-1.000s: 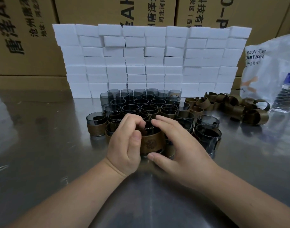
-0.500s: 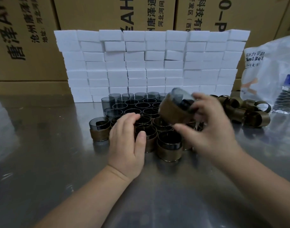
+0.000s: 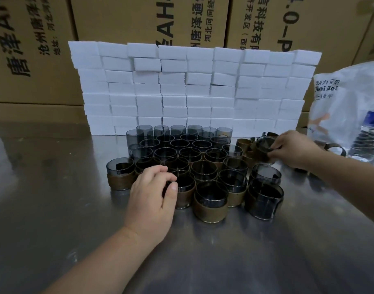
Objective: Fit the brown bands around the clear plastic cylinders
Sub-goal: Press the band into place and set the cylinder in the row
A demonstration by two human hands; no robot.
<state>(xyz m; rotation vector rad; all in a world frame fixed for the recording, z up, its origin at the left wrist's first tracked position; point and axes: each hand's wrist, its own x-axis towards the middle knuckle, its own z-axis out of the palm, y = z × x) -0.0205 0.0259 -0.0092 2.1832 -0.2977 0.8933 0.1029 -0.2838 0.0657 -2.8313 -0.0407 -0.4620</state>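
My right hand [image 3: 296, 150] has its fingers curled around a banded cylinder [image 3: 261, 150], holding it tilted at the right edge of the group, just beside the loose brown bands [image 3: 243, 144]. My left hand [image 3: 152, 196] sits at the front of the cluster of cylinders [image 3: 203, 158] on the steel table [image 3: 54, 198]. Its fingers are loosely curled and its thumb lies on the rim of a front cylinder [image 3: 183, 187] that wears a band. I cannot tell whether it pinches that rim or only rests there.
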